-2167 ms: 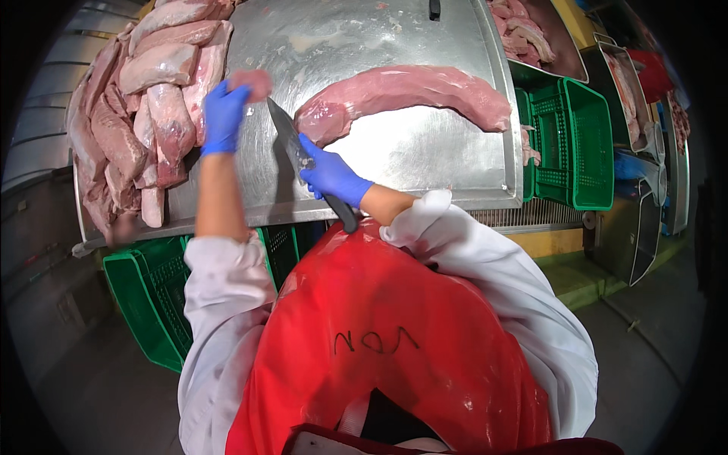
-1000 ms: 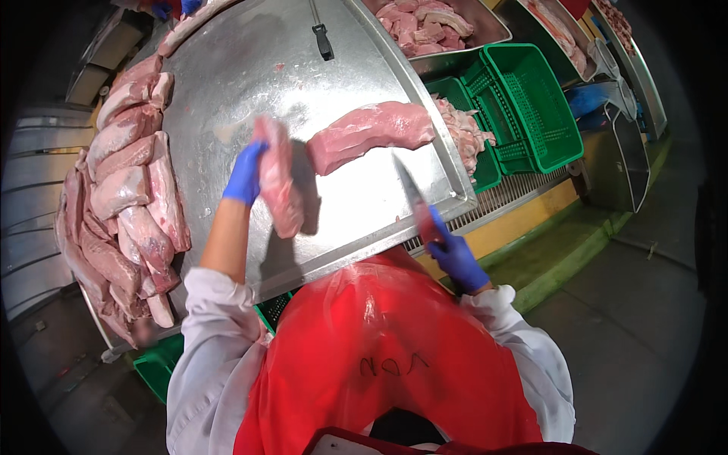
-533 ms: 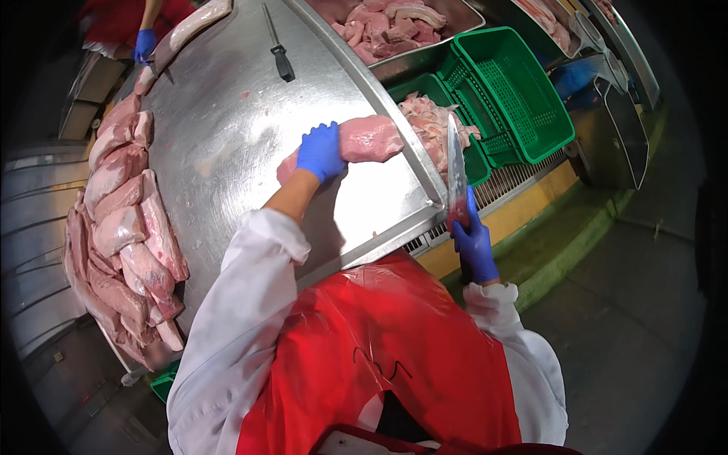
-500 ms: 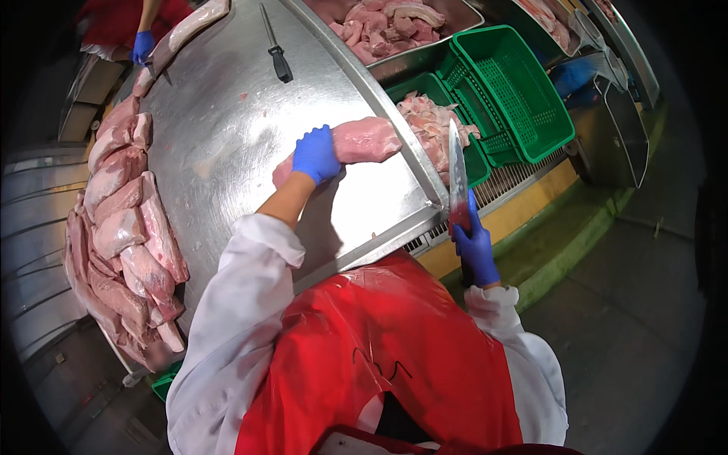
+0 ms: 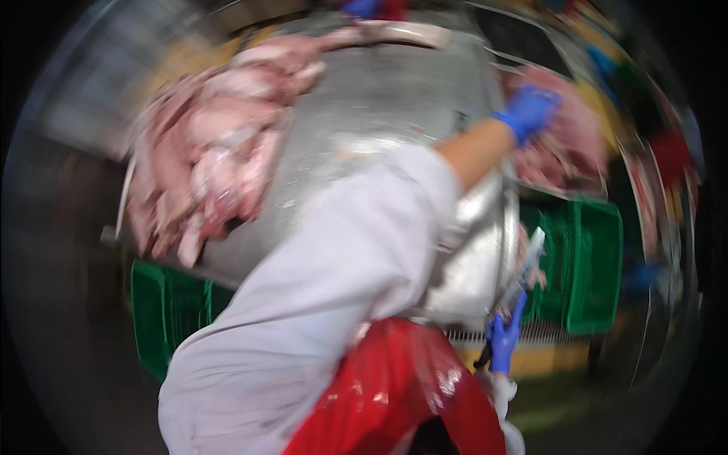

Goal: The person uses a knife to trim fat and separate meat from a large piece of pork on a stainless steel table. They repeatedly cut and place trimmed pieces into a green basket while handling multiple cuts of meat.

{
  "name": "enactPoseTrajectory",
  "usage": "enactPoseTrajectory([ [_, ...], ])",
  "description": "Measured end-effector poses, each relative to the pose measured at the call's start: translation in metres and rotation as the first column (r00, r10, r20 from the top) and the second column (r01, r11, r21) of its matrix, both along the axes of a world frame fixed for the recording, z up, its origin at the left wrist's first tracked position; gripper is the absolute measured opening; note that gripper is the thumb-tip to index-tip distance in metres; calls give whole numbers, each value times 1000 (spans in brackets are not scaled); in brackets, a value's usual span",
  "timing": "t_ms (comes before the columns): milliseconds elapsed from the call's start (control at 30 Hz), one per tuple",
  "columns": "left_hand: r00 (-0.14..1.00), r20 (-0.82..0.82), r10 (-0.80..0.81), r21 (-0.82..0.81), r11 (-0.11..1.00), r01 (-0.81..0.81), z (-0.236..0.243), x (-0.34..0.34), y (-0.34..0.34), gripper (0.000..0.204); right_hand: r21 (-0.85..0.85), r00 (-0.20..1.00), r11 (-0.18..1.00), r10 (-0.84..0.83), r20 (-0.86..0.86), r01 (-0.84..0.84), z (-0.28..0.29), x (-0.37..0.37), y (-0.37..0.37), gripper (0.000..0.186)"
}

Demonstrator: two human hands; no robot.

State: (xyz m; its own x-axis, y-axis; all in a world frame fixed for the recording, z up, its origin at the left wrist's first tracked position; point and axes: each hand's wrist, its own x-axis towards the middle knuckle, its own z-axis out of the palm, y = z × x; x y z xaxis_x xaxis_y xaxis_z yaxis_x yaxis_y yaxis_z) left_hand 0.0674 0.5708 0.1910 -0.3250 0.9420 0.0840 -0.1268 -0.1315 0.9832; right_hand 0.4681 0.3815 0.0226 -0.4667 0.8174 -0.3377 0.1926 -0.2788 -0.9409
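My left hand [image 5: 531, 110], in a blue glove, reaches across the steel table to the metal tub of pink meat pieces [image 5: 557, 155] at the far right. Motion smears its fingers. A large pink slab of meat [image 5: 580, 121] lies right beside it, and whether the hand still grips it cannot be told. Low on the right, past the table's edge, my right hand [image 5: 503, 343] is closed round the handle of a long knife [image 5: 525, 265]. The blade points up and away, over pale trimmings beside green plastic baskets [image 5: 595, 265].
Several large cuts of meat [image 5: 227, 129] are heaped along the left of the steel table [image 5: 364, 98]. A long strip of meat [image 5: 402, 34] lies at its far edge, near a co-worker's gloved hand [image 5: 362, 7]. Another green basket [image 5: 152, 318] stands below the left corner.
The view has swung left. My left hand has moved from the table to the tub at the far right, and the meat it held has left the tabletop. My right hand keeps the knife.
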Motion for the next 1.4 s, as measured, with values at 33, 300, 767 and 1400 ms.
enactPoseTrajectory([
  [33,959,-237,156,163,979,-119,10,-18,16,38,91,999,995,34,25,-36,-16,-8,7,80],
  [300,460,-857,234,-60,840,-540,-207,-237,-354,68,116,952,948,282,117,-296,3,-106,-34,81],
  [767,233,-961,150,-273,-652,-707,-107,-498,-767,137,151,905,932,266,331,-329,19,-222,-161,79],
  [1400,368,868,334,107,596,-795,-251,-378,-639,48,197,853,874,345,393,-444,43,-221,-171,79],
])
